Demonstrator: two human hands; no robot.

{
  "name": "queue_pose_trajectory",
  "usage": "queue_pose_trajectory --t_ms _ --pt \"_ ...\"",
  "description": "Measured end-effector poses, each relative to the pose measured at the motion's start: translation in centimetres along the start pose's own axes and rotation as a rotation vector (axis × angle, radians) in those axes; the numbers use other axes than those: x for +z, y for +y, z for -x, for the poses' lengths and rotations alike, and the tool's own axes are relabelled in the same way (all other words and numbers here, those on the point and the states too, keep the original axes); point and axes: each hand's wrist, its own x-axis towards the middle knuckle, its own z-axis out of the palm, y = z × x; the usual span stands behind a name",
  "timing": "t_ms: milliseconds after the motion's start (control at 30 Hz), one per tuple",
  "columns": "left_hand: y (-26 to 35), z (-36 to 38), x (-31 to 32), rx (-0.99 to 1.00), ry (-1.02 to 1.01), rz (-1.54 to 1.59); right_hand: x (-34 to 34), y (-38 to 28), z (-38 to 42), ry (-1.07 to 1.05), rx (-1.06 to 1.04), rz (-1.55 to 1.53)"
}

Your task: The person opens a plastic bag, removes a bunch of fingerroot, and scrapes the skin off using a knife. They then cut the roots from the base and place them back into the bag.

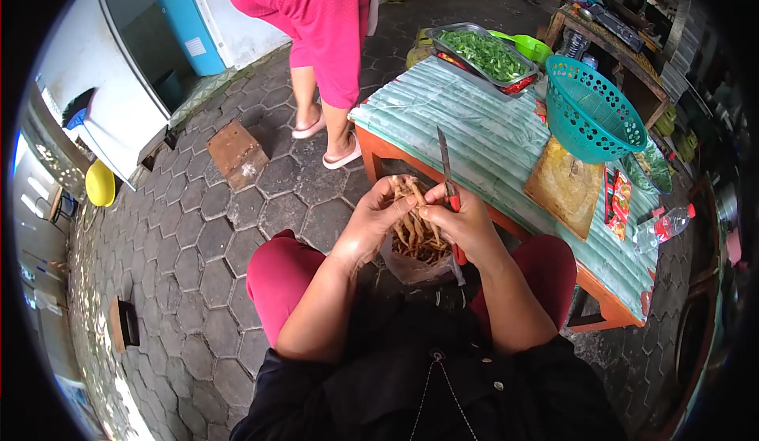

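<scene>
Okay, head view, the only one. Left hand [371, 216]: fingers closed on a clump of knobbly, finger-like roots [407, 196], thumb on the near side. Right hand [466, 222]: holding a red-handled kitchen knife [444, 156], blade pointing up and away from the body, thumb and fingertips also at the clump's right side. Exact grip under the right palm is hidden. Clump sits between both hands, over an open plastic bag [409, 272] with more roots in it, between the knees.

Risks, my read:
- Cut. Bare blade is just beside the fingers; a wrist twist, or a root giving suddenly, could swing it into the left hand.
- Shared grip. Right hand has knife plus root, so knife control is probably weaker.
- Drop. Clump is lumpy; a weak pinch could send pieces past the bag onto the paving [213, 283].
- Bag looks soft; a knee knock could tip or sag it.
- Knife tip overlaps the desk [443, 117] in view; can't tell clearance. Wide swing might hit it.
- Plastic bottle [666, 228] is near the desk's right edge; a bump could send it off.
</scene>
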Motion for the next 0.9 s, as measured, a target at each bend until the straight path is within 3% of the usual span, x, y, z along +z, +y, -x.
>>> queue_pose_trajectory --t_ms 233,300,367,533,600,733,833,900 --pt "-1.2 -2.1 -1.0 0.058 0.015 -0.071 -0.9 0.1 -1.1 -0.059 0.091 -0.035" --pt "-1.4 -2.5 -1.2 0.073 0.026 -0.072 -0.5 -0.3 -1.1 -0.060 0.044 0.062" --pt "-0.8 -2.7 -1.1 0.118 0.060 -0.152 -0.5 -0.2 -0.9 -0.023 -0.240 0.417" --pt "0.0 -3.5 -1.0 0.203 0.044 -0.317 -1.5 -1.1 -0.6 0.022 -0.170 0.664" --pt "-0.1 -3.7 -1.0 0.221 0.032 -0.350 -1.6 -1.0 -0.6 0.028 -0.282 0.728" --pt "0.6 -3.6 -0.4 0.236 0.065 -0.423 -1.2 -0.1 -0.6 0.026 -0.363 0.775" --pt "0.4 -3.4 -0.4 0.306 0.183 -0.616 -1.0 0.2 -0.5 0.045 -0.292 0.694" --pt "0.2 -3.5 -0.1 0.396 0.255 -0.568 -1.2 0.5 -0.6 0.034 -0.175 0.486"
